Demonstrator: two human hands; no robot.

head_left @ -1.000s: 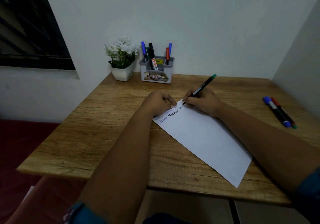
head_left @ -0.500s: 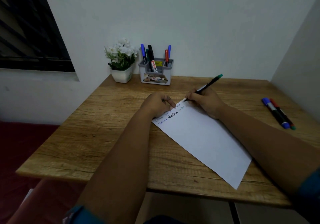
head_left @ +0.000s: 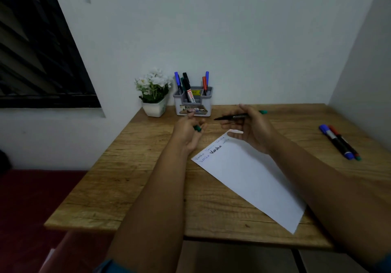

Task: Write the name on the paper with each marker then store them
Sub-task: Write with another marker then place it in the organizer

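Observation:
My right hand [head_left: 251, 129] holds a black marker with a green end [head_left: 234, 116] level above the table, its bare tip pointing left. My left hand [head_left: 188, 129] is raised beside it and pinches the green cap [head_left: 197, 128]. A white paper [head_left: 251, 177] lies slanted on the wooden table [head_left: 148, 177], with the name written several times at its far corner. A grey marker holder [head_left: 193, 103] stands at the back with several markers in it. Two or three capped markers [head_left: 338, 142] lie at the table's right.
A white pot of white flowers [head_left: 154, 95] stands left of the holder against the wall. A wall closes off the table's right side. A dark window is at the upper left, and a red surface lies below the table's left edge.
Both hands have lifted off the paper. The right hand stopped writing and turned the marker level, and the left hand has turned up to show the green cap.

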